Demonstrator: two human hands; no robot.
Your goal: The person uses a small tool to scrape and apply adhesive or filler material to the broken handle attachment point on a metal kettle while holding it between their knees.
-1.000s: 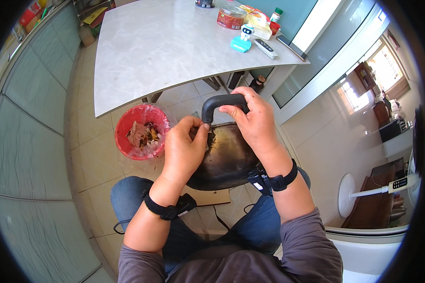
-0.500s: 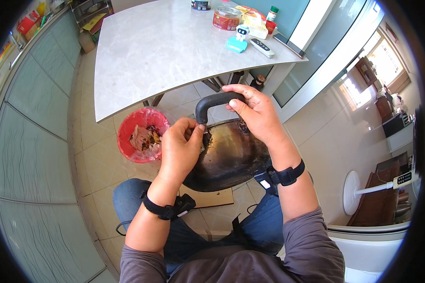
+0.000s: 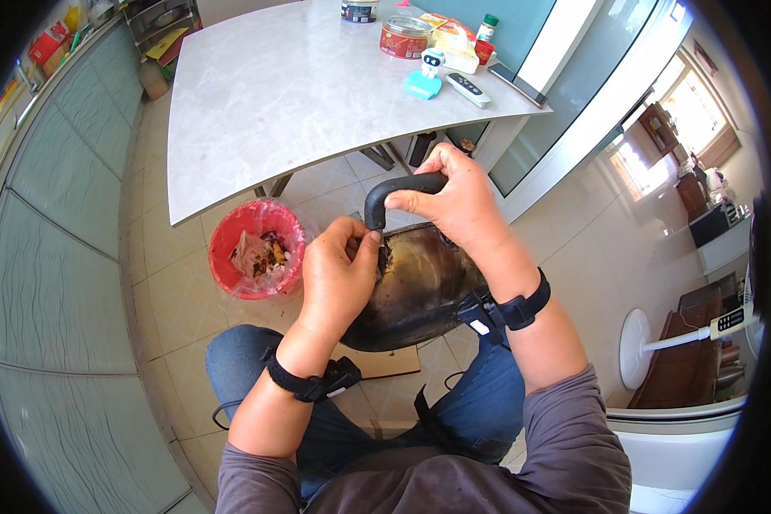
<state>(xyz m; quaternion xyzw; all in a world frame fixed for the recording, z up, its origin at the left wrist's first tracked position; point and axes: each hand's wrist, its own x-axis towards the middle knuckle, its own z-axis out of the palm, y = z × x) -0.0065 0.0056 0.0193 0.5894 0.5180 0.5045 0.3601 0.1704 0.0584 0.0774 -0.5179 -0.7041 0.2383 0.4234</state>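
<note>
- The right grip has just shifted: its thumb lies farther along the near side of the handle, toward the left grip, than it did a moment ago. I take that as a change of hold to steady the piece, more than real progress.
- The left grip has hardly moved. Its thumb and forefinger are pinched together at the handle's lower end; whether they clamp the handle itself or some small part there, I can't tell.
- The right grip is clamped on the handle, fingers over the far side and thumb on the near side.
- The black handle sits between the 2 grips, above the rim of the scorched vessel, which lies below the right grip. Whether the 2 are joined is hidden from me.
- Its long axis runs left to right, rising slightly toward the right grip; at the left, 1 bent leg points down to the left grip's fingertips.
- Just left of the left grip stands a red bucket; beyond both grips is the counter.
</note>
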